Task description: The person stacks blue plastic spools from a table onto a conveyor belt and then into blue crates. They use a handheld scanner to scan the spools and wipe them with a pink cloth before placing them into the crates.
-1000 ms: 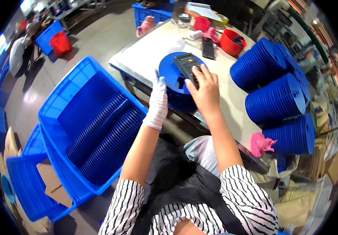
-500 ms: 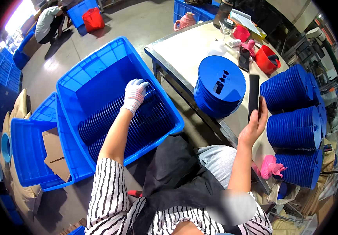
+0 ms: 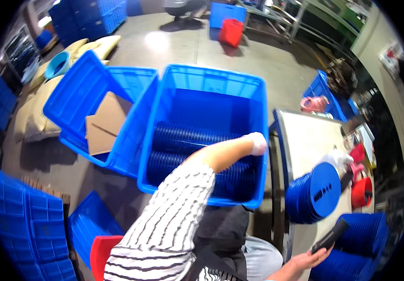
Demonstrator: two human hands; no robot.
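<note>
My left hand [image 3: 257, 144], in a white glove, reaches into a large blue crate [image 3: 264, 107] at its right wall, by the ends of the rows. Its fingers point down out of sight, so whether they hold anything is hidden. Two rows of thin dark blue discs [image 3: 190, 136] stand on edge in the crate's near half. Bare, my right hand [image 3: 315, 259] grips a black bar-shaped tool [image 3: 329, 238] over the table's near end. A stack of blue discs [image 3: 314, 193] is on the tabletop just beyond it, its top disc showing small dark cut-outs or marks.
More blue disc stacks [image 3: 361, 234] stand right on the pale table [image 3: 305, 140]. A red container [image 3: 362, 192] and a pink jug [image 3: 314, 104] are farther back. Left of the crate is another blue bin [image 3: 134, 77] holding cardboard [image 3: 108, 122]. Blue crates [image 3: 24, 225] rise at lower left.
The view has swung left, placing the crate mid-picture. My left hand has gone from above the disc rows to the crate's right wall. The black tool stays in my right hand, now tilted.
</note>
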